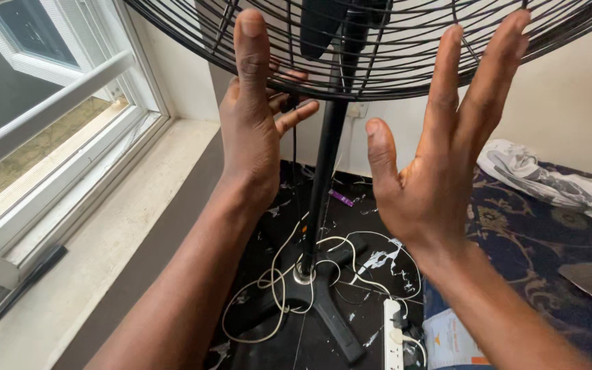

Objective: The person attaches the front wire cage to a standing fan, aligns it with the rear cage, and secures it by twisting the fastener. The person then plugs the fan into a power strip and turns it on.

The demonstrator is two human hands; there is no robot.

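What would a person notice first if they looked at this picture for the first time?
The eye goes first to the two raised open hands in the centre, the left hand touching the lower edge of the black wire fan guard and the right hand held open just below it. Next comes the black fan pole between them, standing on a dark floor with tangled white cables around its base. A white power strip lies at the bottom.

Home rm, patterned rug [543, 240], window [49, 89], standing fan [323, 178]

Bare forearms, no sleeves or rings
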